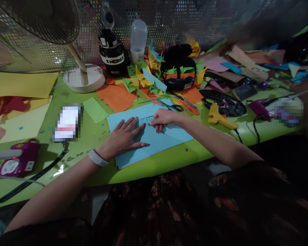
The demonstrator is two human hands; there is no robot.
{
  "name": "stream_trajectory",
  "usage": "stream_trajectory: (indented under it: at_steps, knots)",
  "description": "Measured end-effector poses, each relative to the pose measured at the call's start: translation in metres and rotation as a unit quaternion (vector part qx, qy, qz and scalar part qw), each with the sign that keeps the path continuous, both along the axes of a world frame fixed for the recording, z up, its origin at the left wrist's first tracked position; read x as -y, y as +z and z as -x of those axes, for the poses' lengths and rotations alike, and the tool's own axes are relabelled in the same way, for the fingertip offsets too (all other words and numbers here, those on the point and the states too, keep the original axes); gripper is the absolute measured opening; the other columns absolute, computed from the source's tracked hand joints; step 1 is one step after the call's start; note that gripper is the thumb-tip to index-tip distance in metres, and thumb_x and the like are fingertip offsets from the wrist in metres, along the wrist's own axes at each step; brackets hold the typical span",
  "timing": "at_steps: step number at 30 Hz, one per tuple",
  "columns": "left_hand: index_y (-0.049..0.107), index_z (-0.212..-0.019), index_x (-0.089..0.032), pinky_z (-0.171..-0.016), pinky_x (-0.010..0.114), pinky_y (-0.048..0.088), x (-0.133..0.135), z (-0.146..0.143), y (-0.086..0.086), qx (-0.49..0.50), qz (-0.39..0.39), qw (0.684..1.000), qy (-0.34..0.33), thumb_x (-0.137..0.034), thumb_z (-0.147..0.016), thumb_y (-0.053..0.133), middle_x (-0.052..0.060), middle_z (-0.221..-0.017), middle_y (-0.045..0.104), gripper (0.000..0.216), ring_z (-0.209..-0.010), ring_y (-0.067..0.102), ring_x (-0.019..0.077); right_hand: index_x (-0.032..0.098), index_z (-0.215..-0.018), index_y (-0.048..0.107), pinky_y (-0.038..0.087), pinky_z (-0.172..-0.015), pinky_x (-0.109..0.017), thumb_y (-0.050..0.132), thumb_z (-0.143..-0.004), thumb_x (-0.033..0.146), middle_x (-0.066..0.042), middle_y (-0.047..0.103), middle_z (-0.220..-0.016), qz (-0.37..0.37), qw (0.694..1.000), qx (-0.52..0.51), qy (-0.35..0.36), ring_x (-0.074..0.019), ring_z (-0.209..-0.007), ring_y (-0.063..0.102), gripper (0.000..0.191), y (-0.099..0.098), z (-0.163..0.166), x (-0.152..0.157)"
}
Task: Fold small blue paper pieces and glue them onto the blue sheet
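Note:
Sheets of light blue paper (166, 138) lie on the green tabletop in front of me, with a thin dark line or cut edge running across them between my hands. My left hand (123, 136) rests flat on the blue paper, fingers spread, with a pale band on the wrist. Close to its fingertips, my right hand (162, 119) is closed, thumb and forefinger pressed together at the dark line. Whatever it pinches is too small or hidden to make out. Scissors (173, 106) and an orange utility knife (187, 104) lie just beyond the paper.
A phone (67, 122) and a purple device (20, 158) lie to the left. Behind stand a fan (84, 80), a black jug (113, 56) and a clear bottle (138, 39). Folded paper scraps, a black headset (179, 77) and a yellow glue gun (220, 119) spread rightward.

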State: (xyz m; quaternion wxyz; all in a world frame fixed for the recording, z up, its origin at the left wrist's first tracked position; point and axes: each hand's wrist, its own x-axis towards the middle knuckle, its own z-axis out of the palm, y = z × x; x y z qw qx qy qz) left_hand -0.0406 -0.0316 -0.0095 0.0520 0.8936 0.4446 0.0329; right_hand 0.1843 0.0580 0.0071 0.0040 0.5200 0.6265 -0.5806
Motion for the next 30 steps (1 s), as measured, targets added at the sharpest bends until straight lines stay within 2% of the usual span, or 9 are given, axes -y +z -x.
stream_trajectory:
  at_steps: [5,8,10,12,14,16,18,25,30]
  knots:
    - [0.033,-0.154,-0.024,-0.118,0.058,0.019,0.003,0.021,0.004,-0.041,0.015,0.999,-0.014,-0.077,-0.088,0.033,0.016,-0.161,0.028,0.085,-0.149,0.026,0.0354,0.013,-0.057,0.058,0.032,-0.039,-0.018,0.074,-0.083,0.025,-0.004,0.068,-0.052,-0.010,1.000,0.021,-0.008,-0.0089,-0.044,0.062,0.033,0.004,0.002,0.001]
    - [0.043,-0.149,-0.022,-0.116,0.056,0.025,-0.001,0.032,0.016,-0.034,0.030,0.999,-0.026,-0.078,-0.087,0.031,0.016,-0.159,0.033,0.084,-0.145,0.033,0.0365,0.013,-0.058,0.059,0.031,-0.038,-0.018,0.072,-0.085,0.024,-0.006,0.069,-0.054,-0.008,1.000,0.019,0.000,-0.0100,-0.047,0.064,0.032,0.003,0.002,-0.001]
    - [0.061,-0.133,-0.022,-0.108,0.047,0.038,-0.009,0.029,0.027,-0.002,0.059,0.998,-0.002,-0.075,-0.089,0.033,0.014,-0.150,0.049,0.074,-0.132,0.051,0.0330,0.013,-0.059,0.059,0.031,-0.038,-0.018,0.070,-0.086,0.024,-0.006,0.070,-0.055,-0.008,1.000,0.014,0.004,-0.0105,-0.048,0.065,0.031,0.000,0.001,-0.002]
    - [0.072,-0.100,-0.019,-0.089,0.039,0.050,-0.021,0.016,0.037,0.048,0.077,0.990,0.105,-0.073,-0.089,0.039,0.014,-0.114,0.072,0.065,-0.103,0.068,0.0282,0.013,-0.060,0.060,0.031,-0.038,-0.018,0.069,-0.086,0.024,-0.007,0.071,-0.056,-0.010,1.000,0.010,0.005,-0.0107,-0.049,0.065,0.031,-0.001,0.001,-0.003]
    - [0.068,-0.073,-0.017,-0.067,0.031,0.051,-0.034,-0.001,0.040,0.099,0.202,0.959,0.172,-0.071,-0.086,0.047,0.010,-0.077,0.074,0.059,-0.069,0.070,0.0212,0.012,-0.061,0.060,0.032,-0.038,-0.017,0.068,-0.087,0.024,-0.007,0.071,-0.058,-0.010,1.000,0.012,0.006,-0.0106,-0.050,0.066,0.030,-0.001,0.000,-0.004]
    - [0.061,-0.061,-0.017,-0.055,0.027,0.047,-0.046,-0.016,0.038,0.156,0.326,0.907,0.218,-0.068,-0.079,0.060,0.008,-0.064,0.071,0.054,-0.054,0.065,0.0174,0.012,-0.061,0.061,0.033,-0.039,-0.017,0.067,-0.087,0.023,-0.008,0.072,-0.060,-0.010,1.000,0.018,0.009,-0.0106,-0.050,0.066,0.029,0.000,0.000,-0.004]
    - [0.062,-0.059,-0.017,-0.051,0.025,0.044,-0.056,-0.025,0.031,0.187,0.393,0.870,0.230,-0.062,-0.075,0.069,0.008,-0.060,0.070,0.049,-0.051,0.064,0.0158,0.012,-0.062,0.062,0.034,-0.039,-0.017,0.067,-0.087,0.023,-0.008,0.073,-0.061,-0.011,1.000,0.022,0.012,-0.0107,-0.052,0.067,0.028,0.000,0.001,-0.005]
    - [0.067,-0.050,-0.017,-0.047,0.026,0.043,-0.070,-0.024,0.016,0.217,0.442,0.835,0.248,-0.052,-0.059,0.085,0.010,-0.056,0.069,0.040,-0.048,0.063,0.0186,0.012,-0.061,0.061,0.034,-0.038,-0.016,0.068,-0.087,0.024,-0.006,0.070,-0.056,-0.012,1.000,0.020,0.013,-0.0089,-0.047,0.064,0.029,-0.001,0.000,-0.006]
    - [0.067,-0.047,-0.016,-0.038,0.024,0.034,-0.074,-0.020,0.014,0.261,0.481,0.797,0.256,-0.040,-0.053,0.090,0.013,-0.052,0.067,0.034,-0.040,0.058,0.0173,0.012,-0.061,0.061,0.036,-0.038,-0.017,0.079,-0.078,0.031,-0.006,0.070,-0.056,-0.010,1.000,0.013,0.007,-0.0099,-0.047,0.064,0.031,-0.002,-0.001,-0.006]
